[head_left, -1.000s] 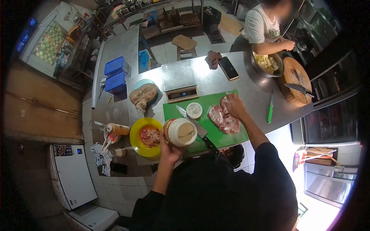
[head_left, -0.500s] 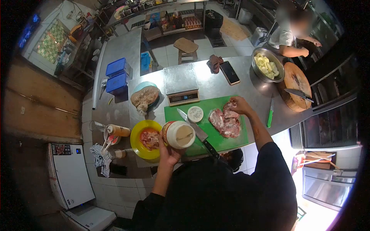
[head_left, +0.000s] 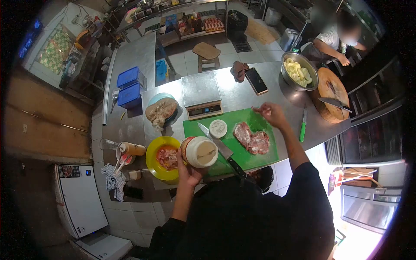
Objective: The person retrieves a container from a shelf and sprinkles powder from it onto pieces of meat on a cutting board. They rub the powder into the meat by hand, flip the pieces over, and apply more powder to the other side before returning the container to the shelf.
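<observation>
My left hand (head_left: 187, 172) grips a wide-mouthed white plastic jar (head_left: 203, 151) by its side; pale powder shows through its open top. Above the far edge of the green cutting board (head_left: 203, 126), my right hand (head_left: 271, 113) hovers with its fingers apart and nothing visible in them. Raw meat (head_left: 252, 138) lies just below that hand, dusted white in places. A round white lid (head_left: 218, 128) and a black-handled knife (head_left: 226, 151) rest on the board. Beside the jar, a yellow bowl (head_left: 151, 152) contains more raw meat (head_left: 168, 158).
Behind the board stand a kitchen scale (head_left: 202, 89), a phone (head_left: 256, 81) and a brown cloth (head_left: 239, 71). To the right are a steel bowl of pale slices (head_left: 299, 73), a green-handled knife (head_left: 303, 125) and a round chopping block (head_left: 331, 93). A co-worker (head_left: 331, 45) is at the far right.
My right hand has lifted off the meat and moved slightly up and away. The upper flap of meat no longer stretches toward the board's far edge. The jar stays in my left hand.
</observation>
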Demonstrator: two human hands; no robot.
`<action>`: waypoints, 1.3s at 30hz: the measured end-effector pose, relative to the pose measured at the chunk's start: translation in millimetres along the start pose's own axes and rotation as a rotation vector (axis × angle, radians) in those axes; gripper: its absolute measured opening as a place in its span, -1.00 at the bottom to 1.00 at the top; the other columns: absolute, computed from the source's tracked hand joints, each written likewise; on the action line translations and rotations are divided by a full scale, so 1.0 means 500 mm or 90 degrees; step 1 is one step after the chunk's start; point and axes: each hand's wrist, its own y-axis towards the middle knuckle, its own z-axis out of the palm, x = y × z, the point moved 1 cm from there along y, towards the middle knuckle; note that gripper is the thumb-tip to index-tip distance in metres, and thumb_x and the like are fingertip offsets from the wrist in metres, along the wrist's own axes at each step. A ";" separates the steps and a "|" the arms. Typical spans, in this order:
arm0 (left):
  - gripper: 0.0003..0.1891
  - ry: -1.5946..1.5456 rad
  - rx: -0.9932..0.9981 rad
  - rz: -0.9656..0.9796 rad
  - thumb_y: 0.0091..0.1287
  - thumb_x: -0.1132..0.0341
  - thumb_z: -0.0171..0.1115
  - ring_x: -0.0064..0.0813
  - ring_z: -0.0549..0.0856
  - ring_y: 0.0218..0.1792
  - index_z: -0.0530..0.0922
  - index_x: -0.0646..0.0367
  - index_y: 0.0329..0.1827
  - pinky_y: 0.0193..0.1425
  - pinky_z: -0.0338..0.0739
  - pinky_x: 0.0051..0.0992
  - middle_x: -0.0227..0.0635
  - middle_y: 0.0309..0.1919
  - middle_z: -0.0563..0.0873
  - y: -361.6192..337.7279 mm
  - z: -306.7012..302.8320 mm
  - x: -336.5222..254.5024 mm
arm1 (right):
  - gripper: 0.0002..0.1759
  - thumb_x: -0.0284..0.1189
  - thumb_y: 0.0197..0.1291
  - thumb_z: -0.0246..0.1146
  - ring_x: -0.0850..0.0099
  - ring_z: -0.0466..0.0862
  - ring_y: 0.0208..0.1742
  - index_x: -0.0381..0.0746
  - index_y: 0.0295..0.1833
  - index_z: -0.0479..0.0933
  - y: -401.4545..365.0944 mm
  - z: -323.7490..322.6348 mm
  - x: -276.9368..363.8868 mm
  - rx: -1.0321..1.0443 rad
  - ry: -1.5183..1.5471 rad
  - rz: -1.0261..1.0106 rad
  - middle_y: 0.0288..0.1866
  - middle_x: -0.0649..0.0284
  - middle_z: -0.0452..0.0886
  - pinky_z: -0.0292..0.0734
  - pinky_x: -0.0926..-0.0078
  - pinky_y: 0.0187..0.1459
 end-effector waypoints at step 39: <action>-0.12 -0.002 0.010 -0.045 0.32 -0.42 0.17 -0.10 0.55 0.40 0.39 0.04 0.52 0.52 0.42 -0.02 -0.15 0.44 0.52 0.009 0.002 0.015 | -0.53 -0.22 -0.11 0.60 0.33 0.70 -0.28 -0.32 -0.20 0.66 -0.198 0.086 -0.041 0.184 -0.113 0.131 -0.33 0.14 0.72 0.62 0.33 -0.12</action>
